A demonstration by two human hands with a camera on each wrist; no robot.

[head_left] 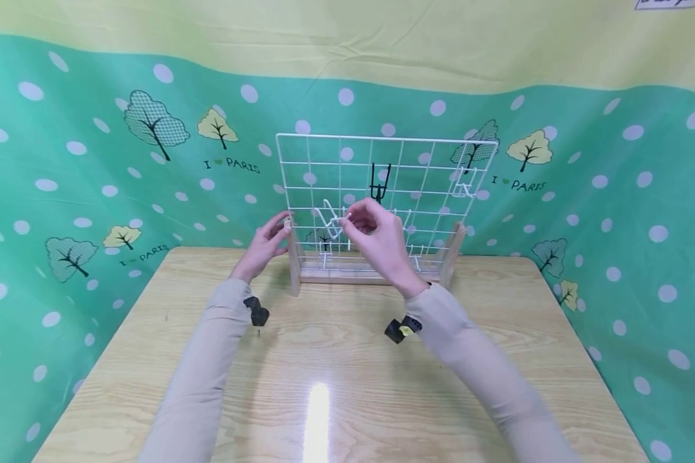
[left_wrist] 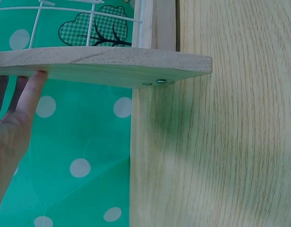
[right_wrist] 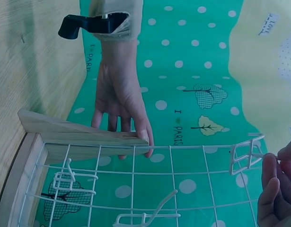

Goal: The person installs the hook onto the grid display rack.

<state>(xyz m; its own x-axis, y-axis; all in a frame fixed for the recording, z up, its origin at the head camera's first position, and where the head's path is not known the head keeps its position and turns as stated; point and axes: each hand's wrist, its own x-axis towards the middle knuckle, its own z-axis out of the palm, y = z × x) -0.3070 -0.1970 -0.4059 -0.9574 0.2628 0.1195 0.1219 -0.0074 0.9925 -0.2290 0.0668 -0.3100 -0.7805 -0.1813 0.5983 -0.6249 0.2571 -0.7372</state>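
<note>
A white wire grid rack [head_left: 387,139] stands upright between wooden side posts on the table. My right hand [head_left: 382,241] pinches the arm of a white wire hook [head_left: 331,223] in front of the grid's left half. In the right wrist view this hook [right_wrist: 237,165] overlaps the grid wires; I cannot tell whether it is hung on them. At the left side, my left hand [head_left: 264,245] holds the wooden side post [head_left: 293,263], with thumb and fingers about its edge [right_wrist: 79,130]. From the left wrist, fingers [left_wrist: 31,92] touch the post's outer face.
A black double hook [head_left: 379,183] hangs near the grid's upper middle. Another white hook [head_left: 463,188] is at its upper right. Lower white hooks [right_wrist: 65,181] also hang on the wires. Behind the rack hangs a green dotted cloth [head_left: 208,212]; the wooden table [head_left: 336,347] extends in front.
</note>
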